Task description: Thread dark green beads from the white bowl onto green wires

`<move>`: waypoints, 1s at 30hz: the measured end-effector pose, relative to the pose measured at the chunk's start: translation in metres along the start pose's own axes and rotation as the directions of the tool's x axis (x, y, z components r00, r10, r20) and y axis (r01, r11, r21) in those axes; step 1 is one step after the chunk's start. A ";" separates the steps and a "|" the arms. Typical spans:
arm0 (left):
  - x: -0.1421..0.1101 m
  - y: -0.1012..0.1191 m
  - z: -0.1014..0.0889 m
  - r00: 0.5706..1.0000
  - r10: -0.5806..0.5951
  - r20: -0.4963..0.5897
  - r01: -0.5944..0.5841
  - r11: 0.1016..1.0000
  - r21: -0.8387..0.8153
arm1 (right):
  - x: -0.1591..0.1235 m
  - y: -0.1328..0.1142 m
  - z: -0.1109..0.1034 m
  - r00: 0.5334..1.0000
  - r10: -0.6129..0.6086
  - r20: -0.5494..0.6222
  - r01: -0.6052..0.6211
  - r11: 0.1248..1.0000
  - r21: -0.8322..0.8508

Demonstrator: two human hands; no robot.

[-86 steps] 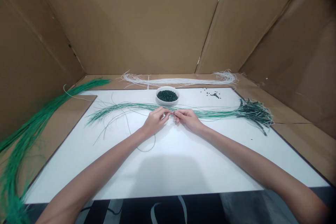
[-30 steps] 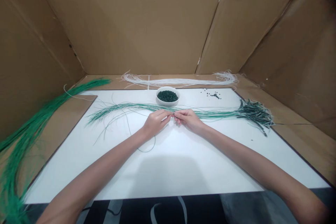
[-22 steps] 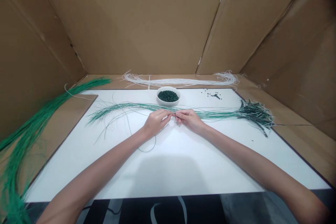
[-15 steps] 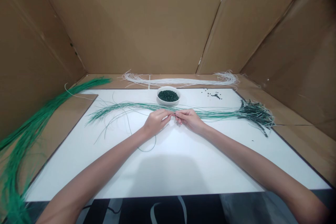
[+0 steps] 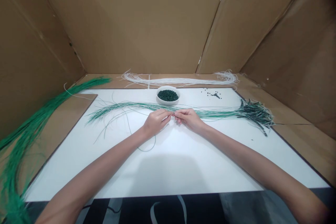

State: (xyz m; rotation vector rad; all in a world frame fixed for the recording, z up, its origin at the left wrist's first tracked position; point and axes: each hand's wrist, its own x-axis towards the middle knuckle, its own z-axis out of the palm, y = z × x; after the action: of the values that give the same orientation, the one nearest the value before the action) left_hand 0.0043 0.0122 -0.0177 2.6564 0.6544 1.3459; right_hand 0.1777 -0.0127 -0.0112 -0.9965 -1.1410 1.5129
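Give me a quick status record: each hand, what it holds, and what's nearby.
left hand: fingers pinching green-and-white strands
right hand: fingers pinching the same strands, beside the left fingertips
bowl: white bowl, dark green beads inside, beyond the hands
board: white board, loose beads far right
beyond: white cords; green bundle off left

Both bare arms come in from the bottom corners of the shot and angle up toward the middle, so you basically get a wide V. The left hand (image 5: pixel 156 122) sits knuckles-up with the fingers curled in and pinched, and the right hand (image 5: pixel 189 119) pretty much mirrors it. The fingertips (image 5: pixel 170 113) of both hands meet right near the center, close enough that I can't tell if they're touching. Wrists look relaxed and a bit bent, with the left forearm (image 5: pixel 102 168) and right forearm (image 5: pixel 249 154) stretched out low.
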 end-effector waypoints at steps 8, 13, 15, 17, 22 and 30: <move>-0.001 0.000 0.002 1.000 0.005 -0.026 -0.004 1.000 0.026 | -0.003 -0.008 0.002 0.998 0.043 0.052 -0.046 0.998 0.050; 0.000 -0.001 0.001 1.000 0.019 0.004 -0.019 0.999 0.040 | -0.004 -0.009 0.004 0.998 0.044 0.039 -0.045 0.998 0.031; 0.000 0.000 0.000 1.000 0.017 0.017 -0.018 0.999 0.040 | -0.003 -0.008 0.004 0.999 0.044 0.014 -0.044 0.999 0.016; 0.001 0.000 0.000 1.000 0.011 0.011 -0.011 0.999 0.030 | -0.002 -0.006 0.004 0.999 0.042 -0.009 -0.042 0.999 0.002; 0.001 0.002 0.001 1.000 -0.030 -0.004 0.030 0.999 -0.014 | 0.000 -0.003 0.002 0.998 0.030 -0.047 -0.030 1.000 0.000; 0.000 0.002 0.003 0.995 -0.077 0.066 0.079 0.996 -0.042 | 0.001 0.000 0.000 0.999 0.011 -0.037 -0.013 0.999 -0.040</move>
State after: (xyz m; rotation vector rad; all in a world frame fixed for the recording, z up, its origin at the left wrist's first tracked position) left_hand 0.0073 0.0109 -0.0185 2.5983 0.7037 1.2344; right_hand 0.1780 -0.0120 -0.0113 -1.0557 -1.1451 1.4807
